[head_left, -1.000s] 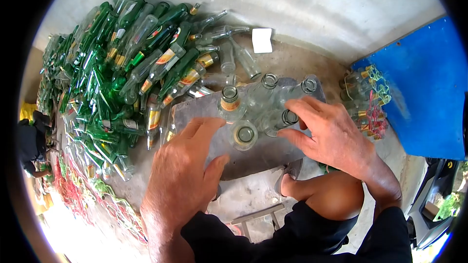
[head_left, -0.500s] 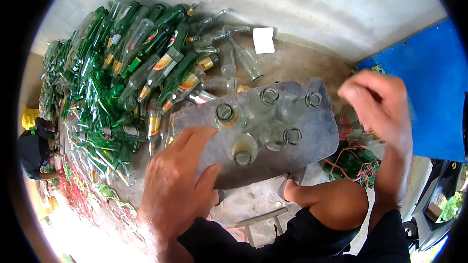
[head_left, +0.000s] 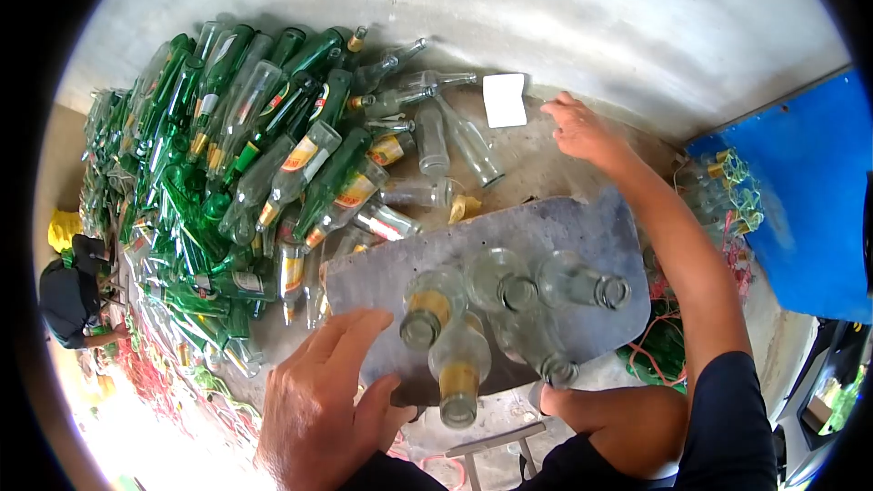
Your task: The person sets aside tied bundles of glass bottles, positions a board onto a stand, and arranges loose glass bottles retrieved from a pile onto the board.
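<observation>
Several clear glass bottles (head_left: 500, 282) stand grouped on a dark grey board (head_left: 409, 259), some with yellowish labels. My left hand (head_left: 327, 400) is beside the nearest labelled bottle (head_left: 457, 364), fingers apart and thumb out, holding nothing. My right hand (head_left: 587, 132) is stretched out past the board, near a white folded paper (head_left: 505, 100) by the wall. Its fingers are partly bent and apart, a small gap separates them from the paper, and nothing shows in them.
A large heap of green and clear bottles (head_left: 218, 136) lies on the left along the wall (head_left: 546, 9). A blue panel (head_left: 800, 191) stands at right, with netted bottles (head_left: 723, 186) by it. Another person (head_left: 68, 295) sits at far left near red netting (head_left: 159, 359).
My right hand has moved from the right of the board forward and left, towards the white paper. My left hand stays open by the bottles. The view has tilted, making the bottles appear lower.
</observation>
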`<state>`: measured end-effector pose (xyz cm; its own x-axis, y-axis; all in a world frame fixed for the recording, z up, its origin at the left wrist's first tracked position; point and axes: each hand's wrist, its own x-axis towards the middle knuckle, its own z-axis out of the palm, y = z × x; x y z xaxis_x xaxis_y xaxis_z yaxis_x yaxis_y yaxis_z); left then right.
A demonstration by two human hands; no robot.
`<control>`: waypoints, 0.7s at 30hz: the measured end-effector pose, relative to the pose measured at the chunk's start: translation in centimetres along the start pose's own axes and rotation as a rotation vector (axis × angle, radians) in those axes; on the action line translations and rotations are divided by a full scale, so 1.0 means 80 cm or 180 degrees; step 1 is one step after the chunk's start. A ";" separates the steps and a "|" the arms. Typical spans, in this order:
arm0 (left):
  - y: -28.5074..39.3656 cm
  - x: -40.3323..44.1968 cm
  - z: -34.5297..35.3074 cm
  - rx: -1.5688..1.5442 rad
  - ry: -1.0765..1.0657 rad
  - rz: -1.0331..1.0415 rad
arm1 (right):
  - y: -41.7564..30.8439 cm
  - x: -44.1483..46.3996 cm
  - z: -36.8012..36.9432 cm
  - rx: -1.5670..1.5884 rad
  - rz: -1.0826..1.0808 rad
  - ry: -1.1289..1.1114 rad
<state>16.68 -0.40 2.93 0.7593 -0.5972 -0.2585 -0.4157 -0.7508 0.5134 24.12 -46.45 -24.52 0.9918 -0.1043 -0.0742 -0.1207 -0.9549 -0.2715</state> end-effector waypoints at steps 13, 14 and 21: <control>-0.029 0.053 -0.008 -0.0056 -0.0208 -0.0068 | -0.007 0.161 0.069 -0.1142 0.0108 -0.0454; -0.029 0.056 -0.008 -0.0017 -0.0222 -0.0064 | -0.002 0.168 0.075 -0.1171 0.0123 -0.0488; -0.016 0.075 -0.010 0.0073 -0.0270 -0.0320 | 0.025 0.180 0.102 -0.1011 0.0310 -0.0565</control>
<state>22.14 -2.78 1.37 0.7531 -0.5397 -0.3763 -0.3518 -0.8137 0.4627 37.82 -47.55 -33.99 0.9502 -0.1756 -0.2576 -0.1672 -0.9844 0.0543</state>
